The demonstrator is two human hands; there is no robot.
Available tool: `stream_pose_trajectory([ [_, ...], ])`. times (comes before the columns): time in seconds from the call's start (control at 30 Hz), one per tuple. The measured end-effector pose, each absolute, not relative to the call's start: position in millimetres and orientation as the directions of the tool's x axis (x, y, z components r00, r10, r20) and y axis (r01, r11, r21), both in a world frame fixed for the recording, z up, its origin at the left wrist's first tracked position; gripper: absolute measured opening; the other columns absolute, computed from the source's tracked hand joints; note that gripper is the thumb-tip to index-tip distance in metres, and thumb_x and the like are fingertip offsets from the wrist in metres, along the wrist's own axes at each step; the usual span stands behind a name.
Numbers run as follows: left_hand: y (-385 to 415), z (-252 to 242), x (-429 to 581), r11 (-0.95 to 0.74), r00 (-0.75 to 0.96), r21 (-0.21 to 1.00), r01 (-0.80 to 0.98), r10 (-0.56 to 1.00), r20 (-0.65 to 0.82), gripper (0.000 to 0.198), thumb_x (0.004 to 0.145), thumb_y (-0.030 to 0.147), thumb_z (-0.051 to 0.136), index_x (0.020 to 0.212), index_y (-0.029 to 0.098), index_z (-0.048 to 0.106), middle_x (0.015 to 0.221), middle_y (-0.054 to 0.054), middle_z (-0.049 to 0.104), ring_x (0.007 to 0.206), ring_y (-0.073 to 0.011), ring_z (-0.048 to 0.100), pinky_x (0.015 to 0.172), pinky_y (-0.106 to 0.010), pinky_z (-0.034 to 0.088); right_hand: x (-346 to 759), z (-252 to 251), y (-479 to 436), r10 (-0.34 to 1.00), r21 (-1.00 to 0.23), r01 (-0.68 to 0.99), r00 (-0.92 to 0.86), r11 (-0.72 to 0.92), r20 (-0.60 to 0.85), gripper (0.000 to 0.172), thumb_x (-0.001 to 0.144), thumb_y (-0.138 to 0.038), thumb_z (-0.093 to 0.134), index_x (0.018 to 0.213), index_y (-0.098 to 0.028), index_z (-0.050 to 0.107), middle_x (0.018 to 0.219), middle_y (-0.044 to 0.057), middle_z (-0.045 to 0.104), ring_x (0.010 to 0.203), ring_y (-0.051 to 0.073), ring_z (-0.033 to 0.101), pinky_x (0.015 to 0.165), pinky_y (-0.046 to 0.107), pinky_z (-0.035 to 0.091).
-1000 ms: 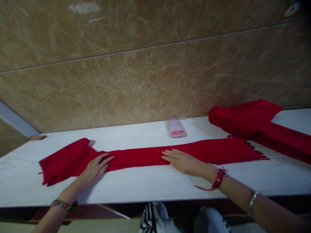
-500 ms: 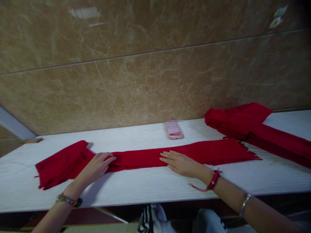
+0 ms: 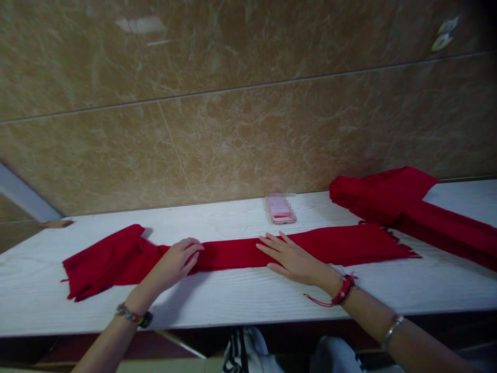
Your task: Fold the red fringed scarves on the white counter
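A long red scarf (image 3: 229, 254) with fringed ends lies lengthwise along the white table. Its left end is bunched and turned at an angle, while the middle and right part lie flat, folded into a narrow strip. My left hand (image 3: 180, 261) rests on the strip left of centre, its slightly bent fingers apart and touching the cloth. Flat on the middle of the scarf lies my right hand (image 3: 289, 257), palm down with its fingers spread. Neither hand grips the cloth.
Another red scarf (image 3: 388, 199) lies in a loose heap at the right, near the wall. A pink phone-like object (image 3: 280, 210), partly blurred out, is behind the scarf's middle. The tiled wall (image 3: 248, 140) bounds the white table (image 3: 233, 295) at the back.
My left hand has slid to the right along the scarf, closer to my right hand. My right hand stays at nearly the same spot, its fingers spread slightly wider.
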State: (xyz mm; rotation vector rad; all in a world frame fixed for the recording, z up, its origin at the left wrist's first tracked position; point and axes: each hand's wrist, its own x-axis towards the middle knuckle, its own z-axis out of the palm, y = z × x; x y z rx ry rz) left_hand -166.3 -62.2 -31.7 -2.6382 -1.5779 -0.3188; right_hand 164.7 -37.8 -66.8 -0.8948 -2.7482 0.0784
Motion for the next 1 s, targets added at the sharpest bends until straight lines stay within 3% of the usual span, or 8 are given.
stream_pose_trajectory([
  [0.13,-44,-53,-98,-0.503,0.474,0.033,0.863,0.832,0.287,0.037,0.088,0.031,0.03,0.118,0.019,0.048,0.129,-0.01,0.04,0.118,-0.0213,0.037,0.098,-0.039,0.031,162,-72,-39,0.619,-0.117,0.609,-0.758,0.784,0.206,0.051,0.088,-0.044,0.03,0.134,-0.022,0.028,0.139,0.008,0.028,0.128,0.023,0.02,0.102,0.049,0.017],
  [0.3,-37,-78,-66,-0.535,0.529,0.07,0.842,0.844,0.087,0.046,0.089,0.042,0.023,0.132,0.026,0.028,0.141,-0.004,0.026,0.129,-0.0217,0.021,0.103,-0.045,0.02,165,-74,-36,0.64,-0.101,0.639,-0.721,0.762,0.267,0.049,0.089,-0.04,0.03,0.134,-0.019,0.028,0.137,0.009,0.031,0.127,0.022,0.023,0.103,0.047,0.018],
  [0.4,-37,-82,-70,-0.529,0.524,0.067,0.846,0.848,0.074,0.049,0.089,0.043,0.019,0.135,0.025,0.022,0.142,-0.003,0.022,0.13,-0.0207,0.016,0.104,-0.044,0.016,162,-73,-34,0.686,-0.105,0.694,-0.658,0.712,0.31,0.049,0.089,-0.037,0.029,0.134,-0.016,0.028,0.138,0.011,0.03,0.128,0.022,0.021,0.103,0.048,0.017],
  [0.6,-39,-80,-72,-0.482,0.478,0.062,0.874,0.875,0.074,0.054,0.088,0.045,0.021,0.136,0.02,0.017,0.143,-0.004,0.02,0.131,-0.0198,0.014,0.105,-0.04,0.015,160,-82,-35,0.703,-0.084,0.707,-0.668,0.702,0.245,0.054,0.088,-0.045,0.029,0.132,-0.013,0.032,0.136,0.014,0.032,0.126,0.024,0.024,0.101,0.048,0.021],
  [0.8,-41,-76,-68,-0.454,0.449,0.077,0.888,0.89,0.077,0.058,0.086,0.046,0.026,0.136,0.018,0.018,0.142,-0.007,0.02,0.13,-0.0212,0.015,0.105,-0.041,0.016,165,-85,-34,0.767,-0.03,0.791,-0.584,0.612,0.265,0.049,0.088,-0.03,0.028,0.128,-0.003,0.035,0.134,0.02,0.033,0.125,0.028,0.026,0.099,0.05,0.024],
  [1.0,-42,-80,-71,-0.415,0.409,0.06,0.908,0.908,0.094,0.067,0.082,0.052,0.031,0.135,0.013,0.021,0.142,-0.011,0.02,0.13,-0.0243,0.015,0.104,-0.043,0.017,115,-76,-38,0.729,-0.075,0.74,-0.631,0.668,0.266,0.049,0.088,-0.029,0.028,0.129,-0.005,0.034,0.137,0.017,0.029,0.127,0.026,0.022,0.102,0.047,0.022],
])
